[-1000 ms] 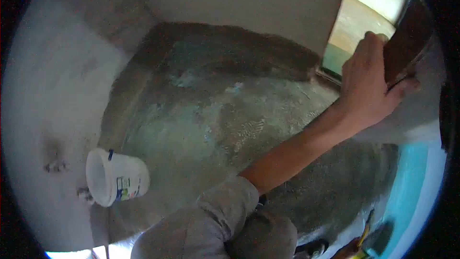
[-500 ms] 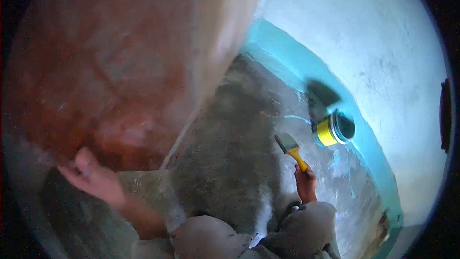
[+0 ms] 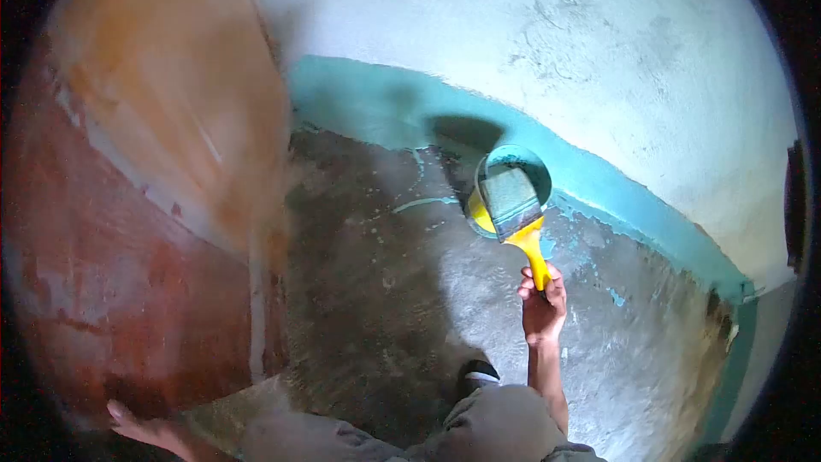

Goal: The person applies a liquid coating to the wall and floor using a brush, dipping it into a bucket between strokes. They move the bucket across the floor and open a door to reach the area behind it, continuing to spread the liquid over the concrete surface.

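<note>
My right hand [image 3: 541, 304] grips the yellow handle of a wide paintbrush [image 3: 515, 207]. Its grey-green bristles hang over the open mouth of a small yellow paint can [image 3: 523, 173] that stands on the concrete floor beside the wall. Teal paint shows inside the can. My left hand [image 3: 145, 430] is at the lower left, fingers spread against the bottom of a red-brown door [image 3: 111, 231], holding nothing.
A teal painted band [image 3: 376, 103] runs along the base of the pale plastered wall [image 3: 556, 26]. The rough grey floor [image 3: 376, 291] carries teal drips. My shoe [image 3: 481, 372] and bent knees [image 3: 505, 428] are at the bottom.
The view swung from the bucket corner to the teal-edged wall. My right hand has carried the brush up from the floor to the can's mouth. My left hand slid lower on the door.
</note>
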`<state>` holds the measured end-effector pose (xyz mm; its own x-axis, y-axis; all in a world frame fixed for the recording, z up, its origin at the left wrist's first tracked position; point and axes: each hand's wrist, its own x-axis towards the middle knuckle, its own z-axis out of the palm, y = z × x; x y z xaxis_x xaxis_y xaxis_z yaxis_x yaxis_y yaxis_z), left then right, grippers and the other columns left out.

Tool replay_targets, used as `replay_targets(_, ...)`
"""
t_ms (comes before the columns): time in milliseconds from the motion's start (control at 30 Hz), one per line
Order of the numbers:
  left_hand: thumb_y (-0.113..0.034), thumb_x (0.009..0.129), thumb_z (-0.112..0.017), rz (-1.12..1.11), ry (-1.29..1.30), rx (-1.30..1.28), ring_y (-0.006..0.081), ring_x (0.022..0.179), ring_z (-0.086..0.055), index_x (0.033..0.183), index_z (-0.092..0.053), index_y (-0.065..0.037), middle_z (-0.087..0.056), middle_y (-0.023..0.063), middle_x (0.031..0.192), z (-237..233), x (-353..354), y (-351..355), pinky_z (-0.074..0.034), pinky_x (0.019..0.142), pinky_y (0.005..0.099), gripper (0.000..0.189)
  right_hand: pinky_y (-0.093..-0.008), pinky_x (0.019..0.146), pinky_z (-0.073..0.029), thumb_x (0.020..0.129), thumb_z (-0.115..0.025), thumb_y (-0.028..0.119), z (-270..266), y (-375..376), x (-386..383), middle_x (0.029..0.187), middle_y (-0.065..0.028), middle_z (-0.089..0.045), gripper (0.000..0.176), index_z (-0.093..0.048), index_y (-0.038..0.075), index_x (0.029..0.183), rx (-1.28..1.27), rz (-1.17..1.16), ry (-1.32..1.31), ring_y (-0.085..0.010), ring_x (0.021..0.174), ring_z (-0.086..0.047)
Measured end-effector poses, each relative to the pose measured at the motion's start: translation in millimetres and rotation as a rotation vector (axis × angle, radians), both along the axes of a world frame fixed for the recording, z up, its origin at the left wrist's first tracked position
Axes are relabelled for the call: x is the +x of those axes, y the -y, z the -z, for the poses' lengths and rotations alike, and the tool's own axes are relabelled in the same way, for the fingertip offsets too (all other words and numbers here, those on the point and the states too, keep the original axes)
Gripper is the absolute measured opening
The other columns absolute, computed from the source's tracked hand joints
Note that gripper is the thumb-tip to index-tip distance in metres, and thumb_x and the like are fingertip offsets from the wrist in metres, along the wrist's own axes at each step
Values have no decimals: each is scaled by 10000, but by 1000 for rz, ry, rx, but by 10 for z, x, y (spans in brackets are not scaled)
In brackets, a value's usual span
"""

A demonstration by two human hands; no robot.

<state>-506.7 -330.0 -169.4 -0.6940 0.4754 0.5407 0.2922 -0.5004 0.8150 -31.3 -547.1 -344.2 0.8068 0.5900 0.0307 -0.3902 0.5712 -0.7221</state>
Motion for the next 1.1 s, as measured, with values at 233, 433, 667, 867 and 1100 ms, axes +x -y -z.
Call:
replay_targets(233,-453,943,-558,127,-105,70,288,1298,-445,1451,-372,-60,-420,168,1449,76,688,360,-383,1078,454,669,-358,739,-568,862,-587,-53,-381,411,482,1129,-194,-598,591,-343,39,1393,-217,-41,326,-252,873,-660)
replay_targets(433,-446,946,-547,238,-417,269,291,1298,-444,1424,-408,-70,-433,160,1440,122,1006,648,-389,1069,458,625,-330,700,-505,951,-516,54,-354,175,1048,979,-102,-596,405,-460,-8,1348,-803,215,788,-197,798,-612)
replay_targets(667,-438,949,-535,335,-1029,796,296,1297,-443,1393,-451,-81,-449,150,1428,-7,1386,659,-395,1059,462,576,-541,740,-520,961,-526,191,-126,-187,1505,1030,-254,-650,309,-523,66,1243,-1322,161,1291,-463,882,-632)
replay_targets(867,-431,952,-524,190,-1358,1208,299,1297,-443,1367,-488,-91,-462,142,1418,-28,1680,596,-401,1050,466,537,-531,729,-513,939,-555,160,-286,-168,1288,968,-271,-657,318,-542,27,1228,-1258,202,1246,-466,869,-633)
replay_targets(1100,-423,956,-511,-258,-1585,1561,304,1297,-442,1336,-531,-103,-478,132,1407,-9,2112,524,-407,1040,470,497,-543,731,-508,952,-542,152,-300,-101,1078,1016,-274,-647,299,-533,46,1232,-1076,353,1156,-473,910,-617)
